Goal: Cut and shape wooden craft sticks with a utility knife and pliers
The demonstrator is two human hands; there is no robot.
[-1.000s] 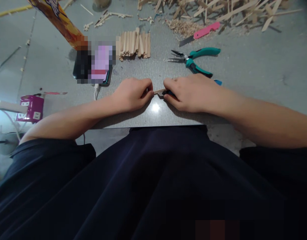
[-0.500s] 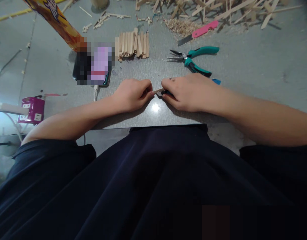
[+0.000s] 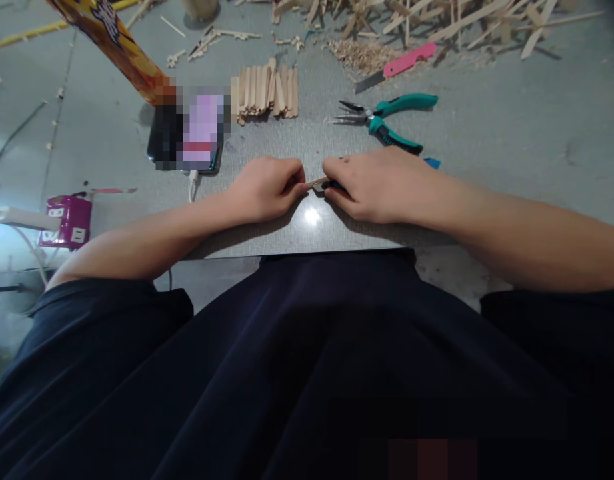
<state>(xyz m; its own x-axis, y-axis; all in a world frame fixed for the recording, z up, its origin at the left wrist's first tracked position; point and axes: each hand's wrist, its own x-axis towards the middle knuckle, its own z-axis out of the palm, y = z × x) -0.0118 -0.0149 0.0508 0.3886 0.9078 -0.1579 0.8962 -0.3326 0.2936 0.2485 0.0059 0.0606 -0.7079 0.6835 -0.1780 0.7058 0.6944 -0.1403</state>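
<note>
Near the table's front edge, my left hand (image 3: 271, 189) pinches one end of a thin wooden stick (image 3: 315, 181). My right hand (image 3: 369, 183) is closed round a small cutter with a metal blade (image 3: 319, 189), its handle mostly hidden in the palm. The blade lies against the stick between the two hands, and my right fingers come up to the stick's other end. Beyond my hands a row of flat wooden sticks (image 3: 267, 90) lies on the table (image 3: 314, 143). Green-handled pliers (image 3: 371, 115) lie open past my right hand.
A pink-handled saw (image 3: 409, 60) lies beside sawdust (image 3: 359, 57) and a heap of sticks (image 3: 457, 27). At the left are a phone (image 3: 204, 130) with a cable, an orange packet (image 3: 121, 50) and a purple power socket (image 3: 77, 223). Small wooden scraps lie farther back.
The view has shifted very slightly. Both hands keep the same hold on the stick and the cutter.
</note>
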